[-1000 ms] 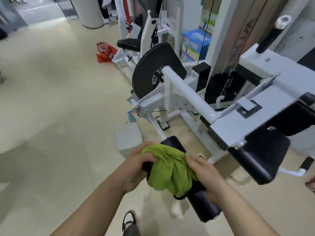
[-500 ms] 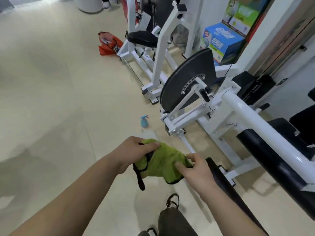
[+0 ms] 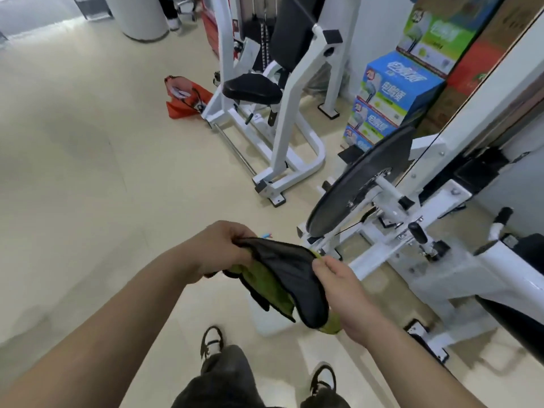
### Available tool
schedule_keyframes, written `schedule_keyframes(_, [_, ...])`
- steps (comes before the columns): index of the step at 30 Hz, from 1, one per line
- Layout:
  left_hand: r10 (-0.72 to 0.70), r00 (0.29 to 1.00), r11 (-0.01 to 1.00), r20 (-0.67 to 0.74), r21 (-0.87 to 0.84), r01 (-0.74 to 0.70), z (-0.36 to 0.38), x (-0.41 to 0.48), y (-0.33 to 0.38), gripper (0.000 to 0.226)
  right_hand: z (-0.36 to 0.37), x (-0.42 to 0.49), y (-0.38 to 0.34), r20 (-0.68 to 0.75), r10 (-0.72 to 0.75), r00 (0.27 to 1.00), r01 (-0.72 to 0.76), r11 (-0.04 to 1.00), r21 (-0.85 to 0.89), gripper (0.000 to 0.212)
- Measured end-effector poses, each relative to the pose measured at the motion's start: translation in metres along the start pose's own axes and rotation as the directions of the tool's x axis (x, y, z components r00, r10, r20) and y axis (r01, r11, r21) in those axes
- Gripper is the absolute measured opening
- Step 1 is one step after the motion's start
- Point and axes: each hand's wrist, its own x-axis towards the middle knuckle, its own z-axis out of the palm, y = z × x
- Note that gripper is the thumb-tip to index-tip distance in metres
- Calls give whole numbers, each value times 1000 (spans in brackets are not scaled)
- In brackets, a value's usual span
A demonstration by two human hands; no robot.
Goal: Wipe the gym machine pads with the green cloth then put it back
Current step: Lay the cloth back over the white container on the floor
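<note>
I hold the green cloth (image 3: 266, 285) in front of me with both hands, above the floor and away from the machine. A black fabric layer (image 3: 290, 270) lies over most of it, so green shows only below and at the lower tip. My left hand (image 3: 219, 250) pinches the upper left edge. My right hand (image 3: 343, 291) grips the right side. The white gym machine (image 3: 441, 254) with a black weight plate (image 3: 362, 178) stands to the right. One black roller pad (image 3: 518, 323) shows at the lower right edge.
A second white machine with a black seat pad (image 3: 251, 89) stands further back. An orange bag (image 3: 185, 98) lies beside it, and blue boxes (image 3: 391, 92) are stacked by the wall. A white block (image 3: 266, 323) sits on the floor under the cloth. My shoes (image 3: 210, 341) are below.
My hands left the black roller pad, taking the cloth with them. The cloth has turned so its black side faces up. The view has swung left, away from the pad.
</note>
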Motion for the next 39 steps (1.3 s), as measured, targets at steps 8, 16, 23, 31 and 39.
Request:
schedule_keyframes(8, [446,856,722,261,459,-517,-48,79,-24,107,72,58,-60,-128,327,936,-229,844,486,28])
schedule_keyframes(16, [672,461,295,579,361,-885,-51,81,-14,81,100,53,-75,-109,334,936,-210,780,589,59])
schedule_keyframes(23, [375,531,406,760,381,-831,-56,72,4,20,98,8,-32,-154,127,980,-67,935,348,44])
schedule_keyframes(31, [265,670,864,693,138,-484,-67,67,21,24,160,-18,51,-360,183,915,-85,958,273,20])
schedule_keyframes(39, [234,709,840,665,230,-492,-79,149,0,24,166,21,95,-506,388,771,-203,902,381,7])
